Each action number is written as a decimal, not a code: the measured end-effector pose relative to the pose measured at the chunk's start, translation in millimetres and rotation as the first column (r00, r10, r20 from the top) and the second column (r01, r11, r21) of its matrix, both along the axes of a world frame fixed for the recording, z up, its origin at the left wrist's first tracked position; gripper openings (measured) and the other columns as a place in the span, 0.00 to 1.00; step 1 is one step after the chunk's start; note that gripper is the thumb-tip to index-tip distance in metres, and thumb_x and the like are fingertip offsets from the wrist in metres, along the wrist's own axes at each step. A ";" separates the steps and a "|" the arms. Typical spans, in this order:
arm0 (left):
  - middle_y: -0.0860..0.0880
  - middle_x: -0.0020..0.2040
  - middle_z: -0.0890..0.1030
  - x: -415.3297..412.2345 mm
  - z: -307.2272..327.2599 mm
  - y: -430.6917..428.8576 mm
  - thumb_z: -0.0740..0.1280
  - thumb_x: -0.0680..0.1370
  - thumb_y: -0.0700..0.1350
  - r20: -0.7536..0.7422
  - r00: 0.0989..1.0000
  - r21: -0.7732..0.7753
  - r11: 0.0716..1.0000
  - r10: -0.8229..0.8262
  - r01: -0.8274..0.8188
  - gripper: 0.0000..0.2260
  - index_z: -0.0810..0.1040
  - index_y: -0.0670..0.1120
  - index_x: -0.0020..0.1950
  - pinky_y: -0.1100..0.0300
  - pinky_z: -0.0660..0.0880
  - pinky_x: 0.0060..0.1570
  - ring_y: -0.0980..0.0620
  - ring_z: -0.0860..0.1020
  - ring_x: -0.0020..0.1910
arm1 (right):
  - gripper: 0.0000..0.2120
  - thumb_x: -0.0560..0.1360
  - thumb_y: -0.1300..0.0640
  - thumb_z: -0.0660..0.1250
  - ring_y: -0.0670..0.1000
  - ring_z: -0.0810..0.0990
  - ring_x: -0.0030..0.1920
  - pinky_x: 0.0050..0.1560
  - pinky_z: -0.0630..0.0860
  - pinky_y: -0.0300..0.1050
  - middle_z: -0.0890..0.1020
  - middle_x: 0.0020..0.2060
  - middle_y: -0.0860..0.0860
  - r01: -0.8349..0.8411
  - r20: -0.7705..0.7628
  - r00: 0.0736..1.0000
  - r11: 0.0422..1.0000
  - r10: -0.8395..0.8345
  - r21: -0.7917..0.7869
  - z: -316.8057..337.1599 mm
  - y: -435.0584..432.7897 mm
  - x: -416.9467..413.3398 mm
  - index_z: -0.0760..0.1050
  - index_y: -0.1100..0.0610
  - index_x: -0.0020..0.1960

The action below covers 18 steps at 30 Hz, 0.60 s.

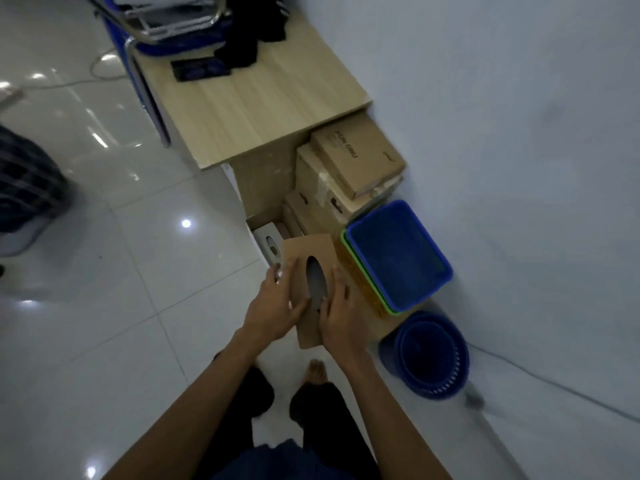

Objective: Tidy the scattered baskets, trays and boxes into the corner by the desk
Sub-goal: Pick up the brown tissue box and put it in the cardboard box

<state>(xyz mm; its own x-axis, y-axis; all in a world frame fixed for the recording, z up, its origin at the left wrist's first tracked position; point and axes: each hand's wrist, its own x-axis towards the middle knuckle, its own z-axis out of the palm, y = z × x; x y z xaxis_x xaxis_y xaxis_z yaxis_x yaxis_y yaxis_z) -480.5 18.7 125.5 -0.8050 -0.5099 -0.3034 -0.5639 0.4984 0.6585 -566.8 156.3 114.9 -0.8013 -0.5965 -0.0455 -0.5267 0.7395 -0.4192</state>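
Note:
I hold a brown cardboard box [310, 252] with an oval hole in its top, above the floor in front of the desk corner. My left hand [273, 304] grips its left side and my right hand [341, 315] grips its right side, thumbs on the top face. Behind it, stacked cardboard boxes [353, 164] fill the corner beside the wooden desk [256, 98]. A blue tray [398, 254] sits nested on a green tray [360, 271] and a yellow tray [363, 292], against the wall. A round blue basket [427, 355] stands on the floor to their right.
A white box with a cut-out [268, 242] lies low beside the stack. Dark cloth and a blue chair [156, 32] are at the desk's far end. A cable [554, 386] runs along the floor by the wall. Another person's dark shape [27, 181] is at the left. White tiled floor [121, 271] surrounds it all.

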 end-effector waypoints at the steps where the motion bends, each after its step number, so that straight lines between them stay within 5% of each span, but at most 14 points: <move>1: 0.41 0.79 0.55 -6.6 -22.0 -4.3 0.64 0.80 0.60 0.047 0.999 -0.022 1.000 0.004 -0.002 0.37 0.50 0.52 0.82 0.45 0.75 0.62 0.37 0.68 0.71 | 0.29 0.83 0.49 0.55 0.53 0.77 0.62 0.57 0.77 0.44 0.71 0.73 0.56 -0.028 0.002 1.000 0.999 0.028 0.037 -24.1 -5.9 -9.9 0.54 0.53 0.81; 5: 0.37 0.80 0.55 -34.3 -127.3 -29.8 0.63 0.80 0.59 0.151 0.988 -0.060 0.998 0.001 0.008 0.36 0.52 0.48 0.83 0.45 0.66 0.70 0.36 0.60 0.77 | 0.28 0.80 0.50 0.65 0.51 0.83 0.51 0.44 0.80 0.43 0.81 0.62 0.55 -0.085 0.118 0.990 0.993 0.075 0.082 -119.5 -38.3 -42.7 0.64 0.56 0.78; 8: 0.37 0.80 0.54 -58.9 -220.2 -64.0 0.63 0.80 0.59 0.166 0.985 -0.079 0.997 0.037 -0.024 0.36 0.51 0.50 0.83 0.46 0.62 0.73 0.37 0.56 0.79 | 0.30 0.80 0.42 0.39 0.52 0.79 0.61 0.56 0.78 0.47 0.75 0.68 0.52 -0.126 0.030 0.992 0.977 0.122 0.171 -199.4 -78.1 -79.7 0.57 0.45 0.80; 9: 0.37 0.80 0.54 -67.8 -252.2 -77.1 0.62 0.81 0.60 0.158 0.985 -0.075 0.996 0.069 -0.058 0.36 0.50 0.50 0.83 0.46 0.62 0.73 0.37 0.55 0.79 | 0.32 0.78 0.40 0.40 0.54 0.78 0.62 0.59 0.77 0.50 0.74 0.69 0.52 -0.140 0.018 0.990 0.974 0.139 0.181 -232.5 -95.0 -91.5 0.55 0.45 0.80; 12: 0.37 0.80 0.53 -93.6 -343.8 -114.4 0.64 0.80 0.58 0.101 0.976 -0.063 0.981 0.190 -0.184 0.36 0.51 0.49 0.82 0.45 0.63 0.72 0.37 0.56 0.79 | 0.28 0.81 0.50 0.62 0.57 0.83 0.50 0.44 0.82 0.52 0.79 0.61 0.58 -0.104 0.037 0.994 0.991 0.102 0.082 -332.3 -146.7 -127.1 0.60 0.52 0.79; 18: 0.36 0.80 0.54 -131.1 -500.1 -169.3 0.62 0.79 0.55 0.015 0.956 -0.175 0.942 0.293 -0.286 0.36 0.52 0.42 0.81 0.41 0.62 0.75 0.37 0.56 0.78 | 0.28 0.83 0.47 0.57 0.55 0.76 0.65 0.58 0.76 0.48 0.70 0.72 0.55 -0.238 0.088 0.967 0.971 0.238 -0.005 -493.2 -235.6 -184.4 0.54 0.50 0.81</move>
